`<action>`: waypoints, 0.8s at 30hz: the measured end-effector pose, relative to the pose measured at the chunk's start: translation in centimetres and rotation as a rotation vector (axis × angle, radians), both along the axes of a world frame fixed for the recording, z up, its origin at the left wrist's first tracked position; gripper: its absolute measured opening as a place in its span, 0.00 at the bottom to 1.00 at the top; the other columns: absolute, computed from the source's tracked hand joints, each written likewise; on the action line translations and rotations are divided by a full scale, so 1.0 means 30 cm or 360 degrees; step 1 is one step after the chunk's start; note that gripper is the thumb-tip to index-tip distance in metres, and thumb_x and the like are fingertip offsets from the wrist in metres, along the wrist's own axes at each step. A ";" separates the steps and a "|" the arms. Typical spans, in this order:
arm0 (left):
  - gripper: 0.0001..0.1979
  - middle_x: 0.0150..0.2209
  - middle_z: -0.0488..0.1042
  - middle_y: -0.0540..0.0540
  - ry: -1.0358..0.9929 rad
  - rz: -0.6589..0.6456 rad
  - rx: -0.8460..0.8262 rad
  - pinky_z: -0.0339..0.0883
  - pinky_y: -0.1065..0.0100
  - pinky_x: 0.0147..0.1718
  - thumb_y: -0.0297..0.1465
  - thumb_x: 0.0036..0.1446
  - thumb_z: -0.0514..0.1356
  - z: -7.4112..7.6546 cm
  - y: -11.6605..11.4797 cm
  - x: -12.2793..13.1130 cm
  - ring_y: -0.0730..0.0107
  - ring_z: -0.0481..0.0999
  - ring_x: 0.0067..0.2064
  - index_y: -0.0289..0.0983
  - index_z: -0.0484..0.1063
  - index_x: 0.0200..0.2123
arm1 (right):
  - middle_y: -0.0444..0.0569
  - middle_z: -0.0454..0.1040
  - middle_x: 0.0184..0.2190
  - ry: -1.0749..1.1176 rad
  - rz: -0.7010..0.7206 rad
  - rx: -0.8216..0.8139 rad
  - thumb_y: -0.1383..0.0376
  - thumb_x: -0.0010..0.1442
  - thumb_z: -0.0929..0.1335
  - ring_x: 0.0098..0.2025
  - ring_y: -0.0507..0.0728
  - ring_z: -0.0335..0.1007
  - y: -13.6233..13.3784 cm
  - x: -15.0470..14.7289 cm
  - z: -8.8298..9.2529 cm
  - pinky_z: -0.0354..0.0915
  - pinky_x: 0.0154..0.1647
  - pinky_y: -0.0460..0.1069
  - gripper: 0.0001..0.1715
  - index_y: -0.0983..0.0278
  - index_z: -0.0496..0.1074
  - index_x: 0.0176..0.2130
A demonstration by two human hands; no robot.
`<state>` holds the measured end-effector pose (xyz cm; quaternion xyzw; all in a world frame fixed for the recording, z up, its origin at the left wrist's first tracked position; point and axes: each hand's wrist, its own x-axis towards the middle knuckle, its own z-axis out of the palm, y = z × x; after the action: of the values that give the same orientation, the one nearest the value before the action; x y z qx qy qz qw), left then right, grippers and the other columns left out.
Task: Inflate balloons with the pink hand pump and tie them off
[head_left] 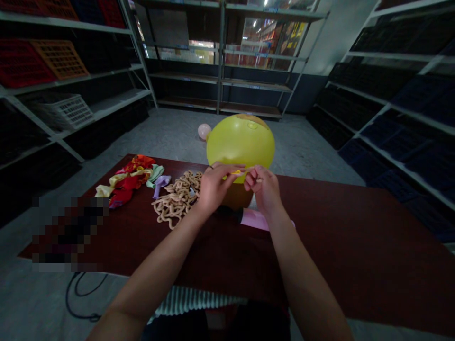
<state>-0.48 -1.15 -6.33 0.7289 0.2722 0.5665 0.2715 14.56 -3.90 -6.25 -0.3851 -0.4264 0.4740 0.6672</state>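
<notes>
A large inflated yellow balloon (241, 139) stands upright in front of me at the table's far edge. Its neck lies between my two hands. My left hand (215, 187) is closed, with thumb and fingers pinching the yellow neck. Close beside it, my right hand (263, 187) has its fingers curled in a pinch at the neck's other side; exactly what lies under those fingertips is partly hidden. Below the hands lies a pink object with a dark end (255, 219), partly covered by my right forearm. Left of my left hand is a tangled pile of tan, curly strands (177, 199).
Colourful scarf-like cloths or deflated balloons (130, 182) lie on the dark red table (341, 227) at the left. A small pale balloon (204, 131) is on the floor behind it. Shelves with crates (59, 59) line the room. A black cable (76, 298) hangs at front left.
</notes>
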 end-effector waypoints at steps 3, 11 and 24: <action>0.08 0.50 0.81 0.44 0.0534 -0.0112 0.0470 0.68 0.62 0.46 0.31 0.66 0.61 0.024 -0.030 -0.018 0.63 0.79 0.42 0.43 0.81 0.42 | 0.37 0.57 0.19 0.0092 -0.0034 -0.0097 0.48 0.52 0.74 0.21 0.48 0.54 0.021 0.018 -0.017 0.57 0.21 0.45 0.26 0.59 0.59 0.23; 0.09 0.41 0.83 0.44 0.0545 -0.0122 0.0650 0.66 0.65 0.40 0.32 0.71 0.55 0.036 -0.056 -0.021 0.64 0.81 0.41 0.40 0.76 0.43 | 0.38 0.64 0.20 -0.0018 0.0332 -0.0189 0.49 0.54 0.74 0.23 0.48 0.60 -0.012 0.066 -0.007 0.61 0.26 0.46 0.23 0.60 0.64 0.24; 0.14 0.42 0.77 0.37 0.0912 0.0142 0.0753 0.68 0.57 0.45 0.27 0.68 0.51 -0.003 -0.012 -0.010 0.56 0.77 0.44 0.32 0.65 0.55 | 0.40 0.71 0.21 -0.0390 0.0299 0.0023 0.44 0.58 0.71 0.22 0.50 0.67 -0.014 0.054 -0.002 0.62 0.26 0.48 0.24 0.60 0.73 0.24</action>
<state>-0.78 -1.51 -6.43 0.8878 0.2302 0.3981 -0.0166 16.19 -4.31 -6.31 -0.3937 -0.5422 0.4808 0.5655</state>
